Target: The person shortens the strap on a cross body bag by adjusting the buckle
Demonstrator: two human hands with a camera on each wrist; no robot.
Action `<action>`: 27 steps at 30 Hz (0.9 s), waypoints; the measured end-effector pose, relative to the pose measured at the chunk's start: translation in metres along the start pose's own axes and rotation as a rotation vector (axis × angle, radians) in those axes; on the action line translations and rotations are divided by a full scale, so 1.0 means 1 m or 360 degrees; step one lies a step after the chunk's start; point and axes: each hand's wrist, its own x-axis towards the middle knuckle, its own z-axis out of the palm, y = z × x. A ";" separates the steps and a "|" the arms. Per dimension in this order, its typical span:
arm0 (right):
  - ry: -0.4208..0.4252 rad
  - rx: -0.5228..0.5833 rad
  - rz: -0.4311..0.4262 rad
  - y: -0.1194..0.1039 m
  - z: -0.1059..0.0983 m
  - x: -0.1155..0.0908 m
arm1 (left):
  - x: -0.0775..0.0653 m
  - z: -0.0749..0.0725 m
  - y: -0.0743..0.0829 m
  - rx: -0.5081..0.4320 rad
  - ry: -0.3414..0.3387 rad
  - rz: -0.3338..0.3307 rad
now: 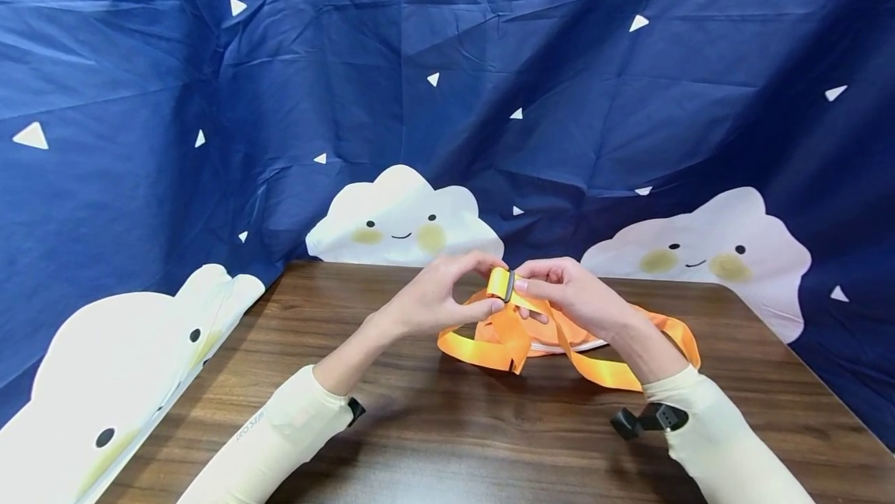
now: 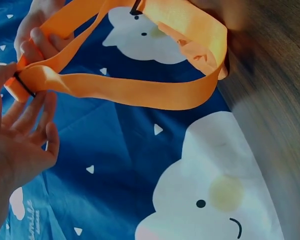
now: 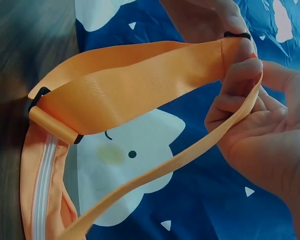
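Note:
An orange bag (image 1: pixel 575 331) with a white zipper (image 3: pixel 44 187) lies on the table, its long webbing strap (image 1: pixel 607 373) looping out on both sides. Raised above the bag is a dark slider buckle (image 1: pixel 510 286) threaded with the strap. My left hand (image 1: pixel 432 296) pinches the folded strap at the buckle's left side between thumb and fingers. From the other side, my right hand (image 1: pixel 586 300) pinches the strap close beside the buckle, thumb toward me. In the right wrist view, another dark buckle (image 3: pixel 39 99) joins the strap to the bag near the zipper's end.
The brown wooden table (image 1: pixel 447 434) extends around the bag. Behind it and along its left hangs a dark blue cloth (image 1: pixel 447 123) printed with white triangles and smiling clouds. Dark bands (image 1: pixel 653 418) with small devices circle both sleeved wrists.

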 end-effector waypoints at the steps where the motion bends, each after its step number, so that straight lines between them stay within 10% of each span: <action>1: 0.0001 0.0002 -0.0007 -0.001 -0.001 0.000 | 0.000 -0.001 0.000 0.0000 0.0012 -0.0009; 27: -0.0018 0.0050 0.0015 0.009 -0.011 -0.001 | -0.001 -0.001 0.000 0.0032 0.0008 -0.0020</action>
